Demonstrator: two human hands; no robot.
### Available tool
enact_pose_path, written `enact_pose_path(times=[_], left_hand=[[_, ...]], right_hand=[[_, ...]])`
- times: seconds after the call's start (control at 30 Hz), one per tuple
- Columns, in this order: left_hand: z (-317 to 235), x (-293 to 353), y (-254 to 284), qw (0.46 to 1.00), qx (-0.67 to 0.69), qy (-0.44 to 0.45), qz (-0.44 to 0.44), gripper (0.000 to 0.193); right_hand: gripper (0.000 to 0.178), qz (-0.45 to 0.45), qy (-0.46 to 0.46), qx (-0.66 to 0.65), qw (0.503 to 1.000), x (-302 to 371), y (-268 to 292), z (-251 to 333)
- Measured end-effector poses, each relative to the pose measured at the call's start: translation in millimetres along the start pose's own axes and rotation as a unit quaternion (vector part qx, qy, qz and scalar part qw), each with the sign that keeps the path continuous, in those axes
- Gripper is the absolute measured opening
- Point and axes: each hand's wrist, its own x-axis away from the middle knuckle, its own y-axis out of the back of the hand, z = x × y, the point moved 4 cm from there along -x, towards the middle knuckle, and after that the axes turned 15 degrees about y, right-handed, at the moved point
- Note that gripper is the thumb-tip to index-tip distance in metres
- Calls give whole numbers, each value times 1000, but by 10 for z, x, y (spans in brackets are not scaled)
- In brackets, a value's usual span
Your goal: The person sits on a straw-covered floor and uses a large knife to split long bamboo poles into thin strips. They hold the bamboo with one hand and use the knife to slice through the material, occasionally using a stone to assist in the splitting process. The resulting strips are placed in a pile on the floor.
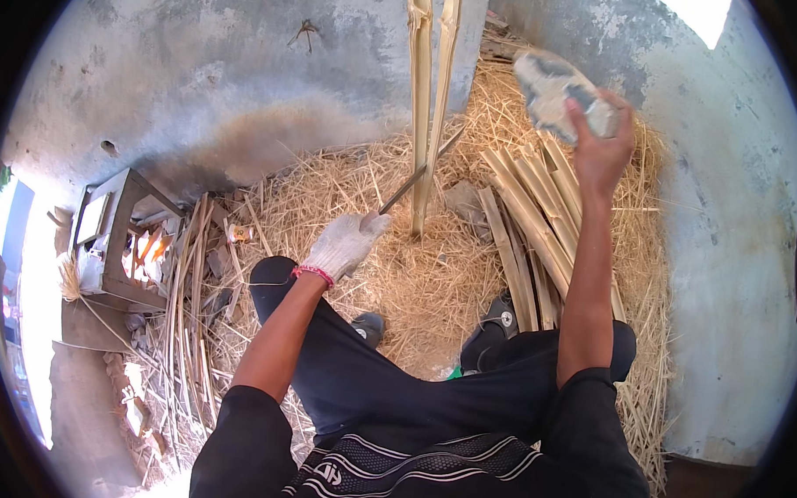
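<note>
My left hand [349, 245], in a white knitted glove, is closed round the handle of a long-bladed knife [406, 191]. The blade slants up to the right and crosses an upright bamboo pole [420, 100], which is split lengthwise into two strips above it. Below the blade the pole runs down to the shavings on the ground. My bare right hand [607, 151] grips a rough grey-and-tan stone [555, 96], slightly blurred, raised to the right of the pole and apart from it. The knife's handle is mostly hidden by the glove.
Pale bamboo shavings [414, 311] cover the ground round my shoes. Several split bamboo pieces [536, 219] lie by my right leg. Thin strips [190, 303] and a wooden box frame [122, 239] are at the left. Grey walls [722, 287] stand behind and at the right.
</note>
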Motion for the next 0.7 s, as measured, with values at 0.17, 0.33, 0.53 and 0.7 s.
enact_pose_path(times=[0.17,0.33,0.53,0.7], left_hand=[[75,17,-83,999,-16,19,22,67],[59,-33,-361,991,-112,54,41,74],[272,-290,-473,995,-51,76,48,78],[603,-493,-612,995,-64,68,46,74]], right_hand=[[39,-57,129,25,990,-152,-202,44],[40,331,34,48,942,1522,-1430,-939],[36,286,6,4,958,1434,-1112,-1010],[41,91,-67,-52,992,547,-926,-55]])
